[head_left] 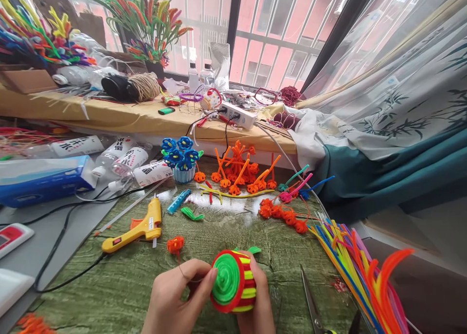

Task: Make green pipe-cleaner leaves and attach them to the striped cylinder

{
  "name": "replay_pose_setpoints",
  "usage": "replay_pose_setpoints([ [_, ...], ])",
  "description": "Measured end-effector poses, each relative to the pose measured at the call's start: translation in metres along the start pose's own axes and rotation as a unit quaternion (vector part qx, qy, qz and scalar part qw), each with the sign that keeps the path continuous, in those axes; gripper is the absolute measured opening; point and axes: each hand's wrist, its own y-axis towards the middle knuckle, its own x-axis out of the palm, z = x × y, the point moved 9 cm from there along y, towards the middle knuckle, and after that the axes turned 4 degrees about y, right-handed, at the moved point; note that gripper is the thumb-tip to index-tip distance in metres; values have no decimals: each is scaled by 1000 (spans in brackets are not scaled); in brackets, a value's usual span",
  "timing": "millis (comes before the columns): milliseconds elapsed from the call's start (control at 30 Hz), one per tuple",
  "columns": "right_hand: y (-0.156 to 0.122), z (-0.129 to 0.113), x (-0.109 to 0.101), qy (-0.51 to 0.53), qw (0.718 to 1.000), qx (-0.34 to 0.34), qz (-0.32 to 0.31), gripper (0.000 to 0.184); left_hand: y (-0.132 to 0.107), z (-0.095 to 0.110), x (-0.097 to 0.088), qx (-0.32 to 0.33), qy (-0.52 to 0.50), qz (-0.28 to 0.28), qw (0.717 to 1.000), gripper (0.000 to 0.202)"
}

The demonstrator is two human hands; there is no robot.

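My right hand [260, 295] wraps round a small pipe-cleaner pot [248, 292], striped red and yellow, tilted so its green spiral top [226, 278] faces me. With thumb and forefinger pinched together, my left hand [182, 295] grips the thin stem of an orange pipe-cleaner flower [175, 245]. The blossom points away from me, and the pinched fingertips are against or just in front of the green spiral. Behind the pot a green leaf [254, 250] sticks out; whether it is attached cannot be told.
A yellow glue gun [149, 224] lies to the left with its cord. Scissors [310, 300] and a bundle of colourful pipe cleaners [350, 261] are at right. Several orange flowers [239, 166], a blue flower pot [183, 173] and a lighter [178, 201] stand or lie further back.
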Motion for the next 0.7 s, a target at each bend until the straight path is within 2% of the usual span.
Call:
replay_pose_setpoints([
  [300,1,-3,-2,-3,1000,4,8,36,5,6,-9,8,-55,12,998,17],
  [467,-1,-2,-6,14,999,9,30,38,-1,6,-15,-35,-96,91,991,16],
  [700,0,1,-6,30,999,21,36,37,-9,5,-5,-57,-124,144,980,17],
])
